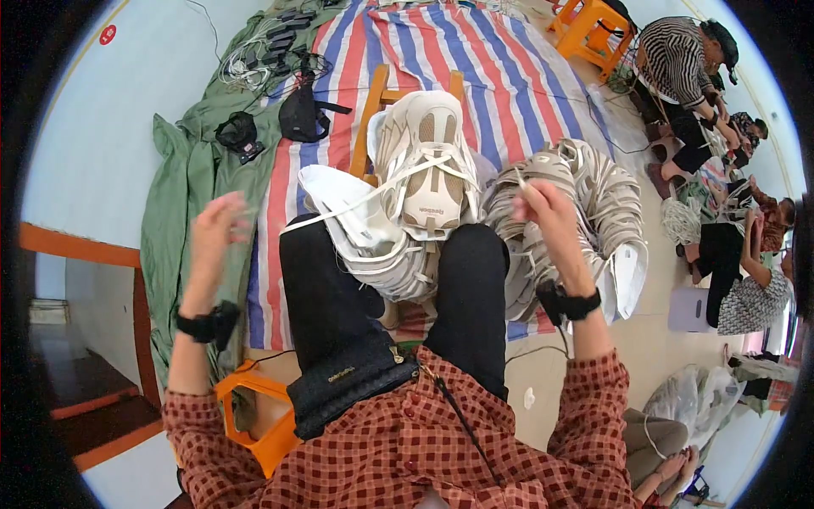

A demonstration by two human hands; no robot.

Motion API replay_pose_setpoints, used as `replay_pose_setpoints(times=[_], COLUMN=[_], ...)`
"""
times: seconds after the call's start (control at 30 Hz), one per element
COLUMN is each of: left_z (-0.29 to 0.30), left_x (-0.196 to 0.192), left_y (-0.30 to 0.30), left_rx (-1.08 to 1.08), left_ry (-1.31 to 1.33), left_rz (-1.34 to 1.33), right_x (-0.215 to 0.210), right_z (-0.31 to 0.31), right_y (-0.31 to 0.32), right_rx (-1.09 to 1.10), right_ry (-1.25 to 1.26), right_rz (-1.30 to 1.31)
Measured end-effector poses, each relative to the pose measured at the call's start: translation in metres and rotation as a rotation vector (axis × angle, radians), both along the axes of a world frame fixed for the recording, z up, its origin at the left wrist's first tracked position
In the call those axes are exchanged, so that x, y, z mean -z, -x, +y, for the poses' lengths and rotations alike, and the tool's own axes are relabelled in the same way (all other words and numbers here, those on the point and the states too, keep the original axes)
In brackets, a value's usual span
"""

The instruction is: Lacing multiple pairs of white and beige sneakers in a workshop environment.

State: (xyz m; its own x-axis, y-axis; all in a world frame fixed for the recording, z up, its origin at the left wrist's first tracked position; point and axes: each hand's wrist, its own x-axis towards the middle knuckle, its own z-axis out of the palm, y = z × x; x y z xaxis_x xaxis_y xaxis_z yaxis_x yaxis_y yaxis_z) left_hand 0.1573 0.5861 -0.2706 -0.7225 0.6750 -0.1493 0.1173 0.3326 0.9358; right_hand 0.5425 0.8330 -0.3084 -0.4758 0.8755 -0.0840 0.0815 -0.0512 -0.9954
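A beige and white shoe upper [438, 127] tops a stack of uppers in front of my knees, with a cream shoelace [360, 202] crossed over its upper part. One length of that lace runs down to the left and ends over my left thigh. My left hand [222, 231] is raised left of the stack, blurred, its fingers apart and nothing visible in them. To the right, my right hand [548, 206] pinches a thin pale lace end, its tip sticking up past the fingers. More nested uppers [386, 267] hang between my knees.
Another heap of uppers [623, 204] lies by my right hand. Beyond are a striped sheet [500, 59], a black bag [298, 114], a green cloth [182, 187] and an orange stool [591, 34]. Several people [678, 64] sit along the right. A second orange stool [254, 416] shows beside me.
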Motion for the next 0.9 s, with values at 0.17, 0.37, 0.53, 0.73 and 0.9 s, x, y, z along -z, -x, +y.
replay_pose_setpoints(times=[0.17, 0.37, 0.53, 0.73, 0.9], left_z=[0.095, 0.154, 0.176, 0.186, 0.201], left_x=[0.012, 0.038, 0.055, 0.032, 0.035], left_y=[-0.066, -0.092, -0.101, -0.116, -0.114], left_rx=[0.443, 0.493, 0.509, 0.728, 0.84], left_ry=[-0.09, -0.049, -0.138, -0.006, 0.028], left_rz=[0.113, 0.304, 0.751, 1.223, 1.259], right_x=[0.024, 0.028, 0.033, 0.04, 0.032], right_z=[0.019, 0.018, 0.025, 0.04, 0.037], right_y=[0.046, 0.063, 0.071, 0.077, 0.086], right_rx=[0.019, 0.041, 0.038, 0.017, 0.06], right_ry=[0.056, 0.056, 0.0, -0.173, -0.401], right_rz=[0.105, -0.022, 0.034, -0.135, -0.296])
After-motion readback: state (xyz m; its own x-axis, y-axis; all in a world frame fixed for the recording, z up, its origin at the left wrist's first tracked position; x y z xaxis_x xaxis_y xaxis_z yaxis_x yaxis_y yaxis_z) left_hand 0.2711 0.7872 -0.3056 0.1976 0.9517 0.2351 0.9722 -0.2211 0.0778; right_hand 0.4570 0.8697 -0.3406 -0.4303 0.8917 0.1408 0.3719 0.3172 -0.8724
